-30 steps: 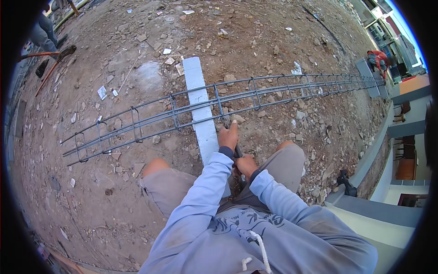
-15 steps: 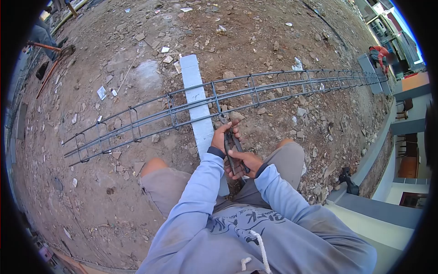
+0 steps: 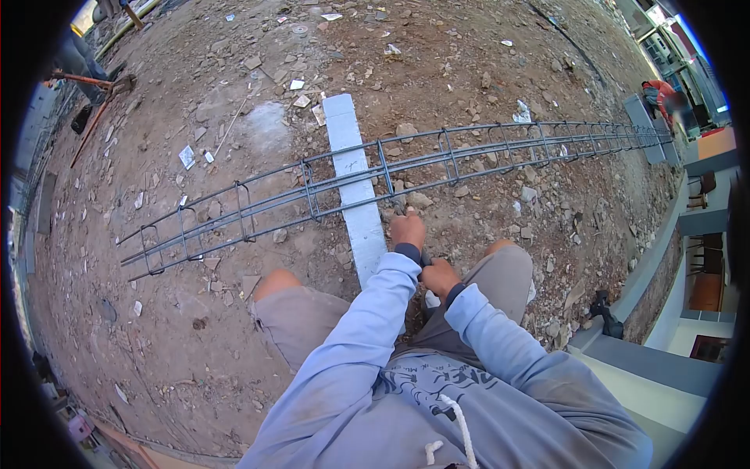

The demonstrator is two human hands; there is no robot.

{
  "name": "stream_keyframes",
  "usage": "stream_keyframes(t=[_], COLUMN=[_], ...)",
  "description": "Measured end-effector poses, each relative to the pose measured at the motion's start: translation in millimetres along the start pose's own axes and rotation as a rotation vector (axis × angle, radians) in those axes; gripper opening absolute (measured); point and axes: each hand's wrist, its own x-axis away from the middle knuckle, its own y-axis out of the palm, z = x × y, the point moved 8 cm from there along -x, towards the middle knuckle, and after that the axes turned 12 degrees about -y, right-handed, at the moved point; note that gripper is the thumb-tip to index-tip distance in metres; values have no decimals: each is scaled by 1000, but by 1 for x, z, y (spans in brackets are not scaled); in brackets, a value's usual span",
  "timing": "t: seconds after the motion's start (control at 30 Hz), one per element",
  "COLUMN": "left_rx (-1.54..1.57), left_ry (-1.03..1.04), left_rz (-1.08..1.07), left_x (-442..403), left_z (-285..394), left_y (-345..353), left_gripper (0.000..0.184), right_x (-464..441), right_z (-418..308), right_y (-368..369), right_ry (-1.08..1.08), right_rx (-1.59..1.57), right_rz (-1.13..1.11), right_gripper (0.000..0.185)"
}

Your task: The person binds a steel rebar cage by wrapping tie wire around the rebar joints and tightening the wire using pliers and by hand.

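Note:
My left hand (image 3: 408, 228) is closed around what look like dark metal pincers (image 3: 424, 257), just below the near edge of the rebar cage (image 3: 312, 191). Behind it, closer to my body, my right hand (image 3: 440, 277) is closed on the rear part of the same tool. The fingers hide most of the pincers. The cage, long bars with square stirrups, lies across a pale blue-white board (image 3: 362, 227), which runs toward me between my knees.
Stony soil with rubble and tile shards surrounds the cage. A person in red (image 3: 662, 100) bends at its far right end, by another board (image 3: 642, 117). At upper left stands a person (image 3: 78, 66) near a long-handled tool (image 3: 92, 125). A low wall (image 3: 625, 352) runs along the right.
My hands have turned over, with their backs now up and the fingers wrapped round the pincers, whose handles showed plainly before. The whole view has shifted slightly.

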Motion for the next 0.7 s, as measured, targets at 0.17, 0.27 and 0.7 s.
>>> stream_keyframes(t=[0.17,0.27,0.7], left_rx=[-163,-224,-182], left_ry=[58,75,230], left_rz=[25,-46,83], left_x=[21,18,6], left_z=[16,16,4], left_y=[-15,-12,-19], left_gripper=[59,67,69], right_x=[5,-2,12], right_z=[2,18,-5], right_y=[12,20,36], right_ry=[124,113,141], right_rx=[-343,-388,-624], right_rz=[95,91,47], right_gripper=[14,16,26])
